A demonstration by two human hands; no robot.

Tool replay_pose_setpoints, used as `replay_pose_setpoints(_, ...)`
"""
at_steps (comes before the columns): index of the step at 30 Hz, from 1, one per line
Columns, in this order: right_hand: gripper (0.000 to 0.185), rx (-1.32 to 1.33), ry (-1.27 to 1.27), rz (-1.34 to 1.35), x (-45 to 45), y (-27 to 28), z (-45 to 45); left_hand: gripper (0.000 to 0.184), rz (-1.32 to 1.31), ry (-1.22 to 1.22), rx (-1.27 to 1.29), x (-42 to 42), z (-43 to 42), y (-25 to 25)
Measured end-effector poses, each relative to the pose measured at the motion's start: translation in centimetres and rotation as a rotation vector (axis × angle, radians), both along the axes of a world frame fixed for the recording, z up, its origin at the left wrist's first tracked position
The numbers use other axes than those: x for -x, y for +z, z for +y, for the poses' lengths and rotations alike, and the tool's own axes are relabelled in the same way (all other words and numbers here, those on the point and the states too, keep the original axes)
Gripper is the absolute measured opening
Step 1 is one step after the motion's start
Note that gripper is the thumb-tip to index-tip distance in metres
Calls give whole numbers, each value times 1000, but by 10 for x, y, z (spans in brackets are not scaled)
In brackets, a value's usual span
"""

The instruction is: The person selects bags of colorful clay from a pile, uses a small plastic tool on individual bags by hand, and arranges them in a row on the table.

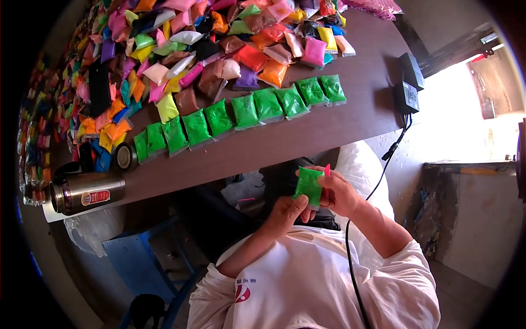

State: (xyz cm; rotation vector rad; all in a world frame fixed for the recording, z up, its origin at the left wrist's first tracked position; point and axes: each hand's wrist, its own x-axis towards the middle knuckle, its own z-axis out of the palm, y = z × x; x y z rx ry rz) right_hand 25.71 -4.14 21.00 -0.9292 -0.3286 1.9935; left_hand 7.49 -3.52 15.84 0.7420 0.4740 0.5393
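A green packet is held between my two hands, above my lap and below the table's front edge. My left hand grips its lower left side, with the thumb on its face. My right hand holds its right side, and a small pink-red item sticks up between the fingers. What that item is cannot be made out. On the brown table, several green packets lie side by side in a slanting row near the edge.
Behind the row is a large heap of coloured packets. A steel flask lies at the table's left corner near a round lid. Black adapters sit at the right edge, a cable hanging down. A blue chair stands lower left.
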Motion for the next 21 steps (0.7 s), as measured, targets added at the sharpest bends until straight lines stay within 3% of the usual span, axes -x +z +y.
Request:
replay_pose_setpoints(6, 37, -68, 90, -323, 8, 0, -5, 52, 75, -89, -26, -3, -4, 0)
replay_pose_setpoints(10, 40, -99, 142, -321, 4, 3, -1, 50, 74, -75, -60, -2, -3, -8)
replay_pose_setpoints(12, 45, -3, 96, -43, -1, 1, 2, 50, 25, -98, 30, -1, -1, -9)
replay_pose_setpoints(13, 45, -2, 96, -43, -3, -3, 1, 50, 25, -98, 31, -2, 0, -9)
replay_pose_setpoints(15, 54, -33, 90, 225, -6, -14, 0, 51, -185, -129, 180, -3, 3, -9)
replay_pose_setpoints(19, 46, -36, 109, 70, -1, -11, 0, 50, -152, -107, 323, -4, 2, -8)
replay_pose_setpoints(21, 37, -207, 34, -34, 5, -17, -1, 51, -62, -170, 175, 2, 2, -16)
